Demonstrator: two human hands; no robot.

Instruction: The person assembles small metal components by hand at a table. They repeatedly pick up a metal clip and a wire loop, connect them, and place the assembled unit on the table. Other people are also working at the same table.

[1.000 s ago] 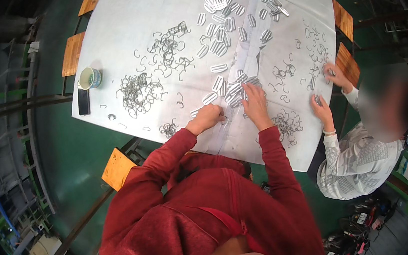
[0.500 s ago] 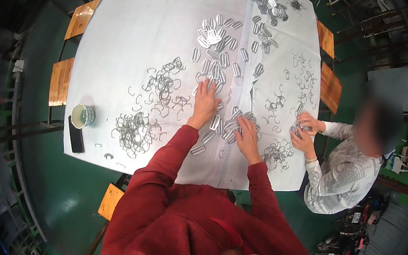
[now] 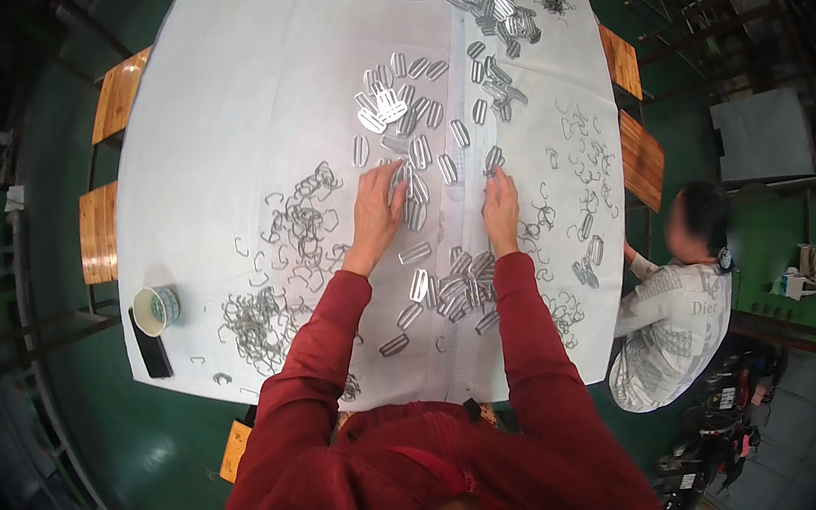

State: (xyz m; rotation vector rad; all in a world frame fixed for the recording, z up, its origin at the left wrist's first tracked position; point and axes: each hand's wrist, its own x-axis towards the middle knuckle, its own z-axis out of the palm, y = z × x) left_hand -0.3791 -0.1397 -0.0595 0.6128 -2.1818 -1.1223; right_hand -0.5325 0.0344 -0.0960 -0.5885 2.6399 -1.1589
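Oval slotted metal buckles lie scattered down the middle of the white-covered table (image 3: 200,107). My left hand (image 3: 378,213) rests at a cluster of buckles (image 3: 415,212), its fingers stretched over the cluster's left side and the thumb apart. Farther right, my right hand (image 3: 500,209) reaches forward with extended fingers. Its fingertips touch a small group of buckles (image 3: 495,157). Between my forearms sits a loose heap of buckles (image 3: 467,284). Left of my left hand are piles of thin bent wire hooks (image 3: 304,222).
A paper cup (image 3: 155,311) stands by a black phone-like slab (image 3: 150,350) at the left edge. More buckles (image 3: 490,4) are heaped at the far end. On the right sits a co-worker (image 3: 672,316), near wire hooks (image 3: 584,164). Wooden stools (image 3: 102,232) flank the table.
My right hand has left the near heap and moved forward to the small buckle group. My left hand has shifted slightly forward. The co-worker's hands have drawn back from the buckles; the view has shifted.
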